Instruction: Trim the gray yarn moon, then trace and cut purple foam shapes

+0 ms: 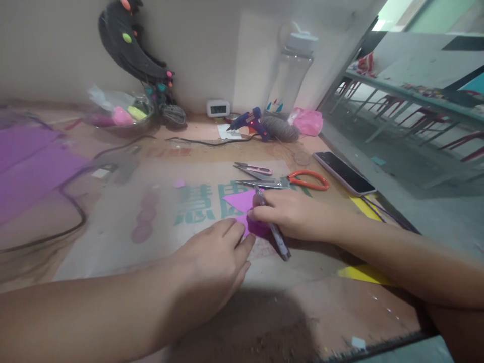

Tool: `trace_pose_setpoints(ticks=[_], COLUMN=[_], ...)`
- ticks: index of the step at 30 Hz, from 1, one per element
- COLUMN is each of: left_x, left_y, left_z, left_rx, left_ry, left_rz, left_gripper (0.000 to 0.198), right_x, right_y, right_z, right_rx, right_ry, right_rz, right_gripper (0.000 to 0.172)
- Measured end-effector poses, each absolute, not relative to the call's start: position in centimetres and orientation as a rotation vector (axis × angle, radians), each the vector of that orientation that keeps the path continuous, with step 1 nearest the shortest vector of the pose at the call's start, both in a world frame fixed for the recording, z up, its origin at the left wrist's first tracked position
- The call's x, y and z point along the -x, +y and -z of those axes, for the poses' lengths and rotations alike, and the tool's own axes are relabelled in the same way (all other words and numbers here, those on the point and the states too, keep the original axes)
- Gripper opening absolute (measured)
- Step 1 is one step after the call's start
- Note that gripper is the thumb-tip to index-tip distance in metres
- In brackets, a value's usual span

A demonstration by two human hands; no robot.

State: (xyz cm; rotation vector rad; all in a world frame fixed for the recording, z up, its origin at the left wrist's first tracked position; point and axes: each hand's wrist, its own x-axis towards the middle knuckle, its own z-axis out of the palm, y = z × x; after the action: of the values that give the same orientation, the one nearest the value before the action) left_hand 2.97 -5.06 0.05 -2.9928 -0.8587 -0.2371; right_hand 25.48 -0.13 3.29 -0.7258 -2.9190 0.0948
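Observation:
A small purple piece (239,200) with pointed corners lies on the pale sheet (109,242) with green characters. My left hand (219,257) rests at its lower left edge, fingers bent and close together; whether they pinch anything is hidden. Over the piece's right side, my right hand (282,212) is closed around a pen-like tool (279,241), which slants from upper left to lower right. Just beyond my right hand lie orange-handled scissors (308,180) and small pink snips (259,170).
A phone (344,173) lies at the right edge. Behind are a blue glue gun (249,122), grey yarn (280,128), a bottle (289,75), a small clock (218,108) and a bowl (124,126). Purple sheets (34,166) and a dark cord (75,201) are left.

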Motion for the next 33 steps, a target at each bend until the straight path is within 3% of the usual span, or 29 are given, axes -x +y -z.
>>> trace_pose_setpoints(ticks=[6, 10, 15, 26, 33], left_x=[-2.9, -2.8, -2.8, -2.7, -2.7], left_y=[-5.3, -5.4, -5.3, -5.4, -5.4], left_z=[0.1, 0.4, 0.5, 0.8, 0.9], left_rx=[3.01, 2.977, 2.951, 2.921, 2.904], left_ry=[-0.841, -0.83, -0.803, -0.799, -0.786], left_rz=[0.246, 0.276, 0.252, 0.283, 0.31], left_gripper=[0.036, 0.035, 0.036, 0.038, 0.039], right_x=[-25.5, -25.6, -25.6, -25.9, -25.8], right_y=[-0.2, -0.1, -0.6, -0.6, -0.6], right_z=[-3.5, -3.7, -4.1, -4.0, -3.9], right_rx=[0.772, 0.882, 0.799, 0.837, 0.798], right_ry=[-2.919, -2.939, -2.967, -2.997, -2.956], right_rz=[-0.357, -0.204, -0.326, -0.163, -0.28], right_gripper=[0.018, 0.027, 0.018, 0.027, 0.017])
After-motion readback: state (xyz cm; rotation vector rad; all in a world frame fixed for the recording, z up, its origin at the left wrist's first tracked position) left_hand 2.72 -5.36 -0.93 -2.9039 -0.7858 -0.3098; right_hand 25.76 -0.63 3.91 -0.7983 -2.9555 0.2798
